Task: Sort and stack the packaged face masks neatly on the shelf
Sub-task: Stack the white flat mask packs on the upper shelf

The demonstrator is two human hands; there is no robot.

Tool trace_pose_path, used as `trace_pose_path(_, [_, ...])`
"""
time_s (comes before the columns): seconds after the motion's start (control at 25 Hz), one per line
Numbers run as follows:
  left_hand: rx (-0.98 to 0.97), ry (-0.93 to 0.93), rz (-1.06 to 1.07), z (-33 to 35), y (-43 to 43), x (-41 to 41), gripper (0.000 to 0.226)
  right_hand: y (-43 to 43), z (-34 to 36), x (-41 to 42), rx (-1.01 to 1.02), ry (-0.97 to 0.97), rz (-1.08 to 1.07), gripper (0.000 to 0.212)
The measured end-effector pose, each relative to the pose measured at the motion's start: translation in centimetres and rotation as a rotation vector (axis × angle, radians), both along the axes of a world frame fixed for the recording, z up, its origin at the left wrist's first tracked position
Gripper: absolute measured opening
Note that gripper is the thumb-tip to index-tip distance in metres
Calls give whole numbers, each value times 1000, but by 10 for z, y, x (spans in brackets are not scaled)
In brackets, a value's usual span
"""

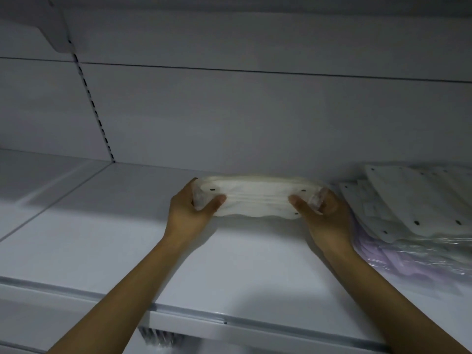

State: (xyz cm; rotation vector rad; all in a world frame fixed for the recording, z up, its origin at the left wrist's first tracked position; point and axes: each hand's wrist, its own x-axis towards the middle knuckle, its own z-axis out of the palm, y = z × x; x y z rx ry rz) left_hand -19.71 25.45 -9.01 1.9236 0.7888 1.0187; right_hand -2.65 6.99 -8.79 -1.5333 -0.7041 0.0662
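packaged face masks point(255, 200) form a small white bundle at the middle of the shelf point(115, 238), close to the back panel point(255, 118). the bundle is a stack of thin flat packs with its long side toward the camera. its lower edge is wavy, small dark punched holes sit near both ends, and clear film crinkles at the tips. i cannot tell whether it rests on the shelf or is lifted slightly. the left hand point(189, 215) grips the left end and the right hand point(327, 218) grips the right end. on each hand the fingers curl round the end and the thumb presses on the front face, so both are clamped on the bundle. just right of the right hand lies a loose pile point(413, 208) of more white packs with the same dark holes. they are fanned and overlapping, on top of lilac packs point(408, 259) in shiny wrap.
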Motion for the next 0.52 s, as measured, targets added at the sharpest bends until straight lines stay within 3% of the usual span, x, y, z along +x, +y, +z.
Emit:
trace_pose_path(0.12, [15,137,-34,-1,-4,1,35,4,-6,-2,-146,-54,-16,24])
trace_pose_path(0.28, [110,169,37,-4,-2,-1,59,6,-6,-7,-256,-153,-96,24])
trace_pose_path(0.4, [91,234,91,-7,1,0,53,7,-9,-9,-352,-239,-148,21])
trace_pose_path(0.52, [105,463,66,-6,7,4,41,9,-8,-10,-499,-225,-127,17])
